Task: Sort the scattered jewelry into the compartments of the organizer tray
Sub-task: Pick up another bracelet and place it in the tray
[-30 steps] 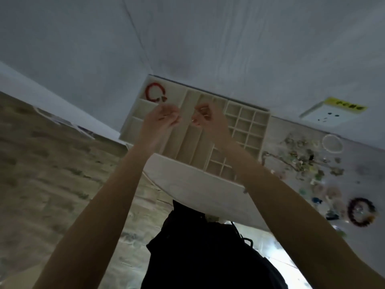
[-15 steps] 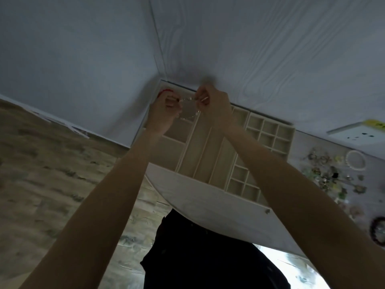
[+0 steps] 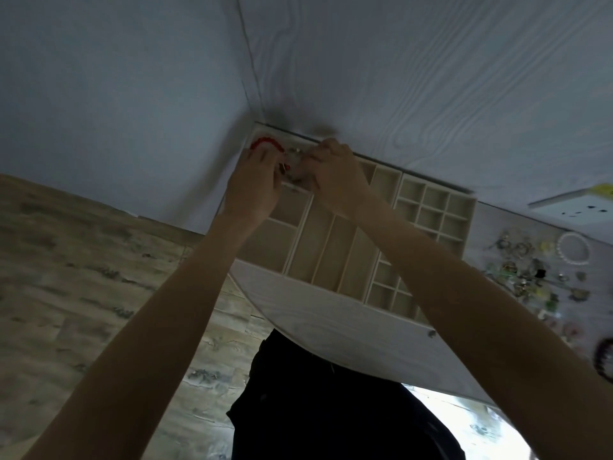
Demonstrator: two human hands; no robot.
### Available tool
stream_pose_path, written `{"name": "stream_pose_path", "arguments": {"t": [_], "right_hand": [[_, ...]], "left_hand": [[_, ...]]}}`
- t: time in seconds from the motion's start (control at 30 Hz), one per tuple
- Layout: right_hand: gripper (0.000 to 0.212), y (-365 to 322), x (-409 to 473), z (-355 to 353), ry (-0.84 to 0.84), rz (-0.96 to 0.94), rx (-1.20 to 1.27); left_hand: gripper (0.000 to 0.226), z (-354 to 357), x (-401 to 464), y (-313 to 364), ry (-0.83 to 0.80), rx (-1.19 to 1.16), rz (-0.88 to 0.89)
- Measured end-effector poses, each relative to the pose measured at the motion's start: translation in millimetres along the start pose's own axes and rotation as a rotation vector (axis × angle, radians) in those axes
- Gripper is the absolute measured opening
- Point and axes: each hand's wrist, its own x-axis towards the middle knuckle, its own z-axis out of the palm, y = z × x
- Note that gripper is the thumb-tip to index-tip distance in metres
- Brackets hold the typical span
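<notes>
The cream organizer tray [image 3: 331, 247] lies on the white table against the far wall. Both hands are over its far left compartment. My left hand [image 3: 255, 185] and my right hand [image 3: 335, 175] each pinch an end of a small pale, silvery chain piece [image 3: 295, 161] held between them. A red bead bracelet [image 3: 265, 143] lies in that same far left compartment, partly hidden by my left hand. The scattered jewelry [image 3: 527, 270] is spread on the table right of the tray.
A white bead bracelet [image 3: 575, 253] and a dark bead bracelet [image 3: 605, 360] lie among the pile at the right. A white box with a yellow label [image 3: 577, 207] sits at the far right. The table's near edge [image 3: 331, 346] curves above my dark clothing.
Both hands have moved away from me and left, from above the tray's long middle compartments to the far left compartment, carrying the small chain piece and lowering it there.
</notes>
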Motion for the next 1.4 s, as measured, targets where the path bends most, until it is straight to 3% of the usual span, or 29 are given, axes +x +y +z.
{"name": "stream_pose_path", "arguments": {"t": [0.13, 0.4, 0.53, 0.77, 0.93, 1.07, 1.4], "right_hand": [[0.026, 0, -1, 0, -0.229, -0.077, -0.274], [0.04, 7, -3, -12, -0.242, -0.071, -0.328], [0.038, 8, -3, -10, -0.239, -0.051, -0.298], [0.038, 13, -4, -5, -0.186, -0.074, -0.312], [0.038, 15, -5, -2, -0.17, -0.078, -0.329], [0.039, 15, -4, -2, -0.176, -0.118, -0.317], [0.043, 13, -12, 0, -0.139, -0.174, -0.257]], "left_hand": [[0.029, 1, -4, 0, -0.052, 0.125, 0.075], [0.022, 1, -12, -2, -0.079, 0.154, 0.048], [0.028, 2, -10, 2, -0.098, 0.139, 0.064], [0.003, 4, 3, -1, -0.116, 0.056, 0.082], [0.024, 4, 18, 1, -0.107, 0.007, 0.052], [0.039, 8, 14, -2, -0.125, 0.095, 0.087], [0.038, 6, 19, -19, -0.098, 0.202, 0.237]]}}
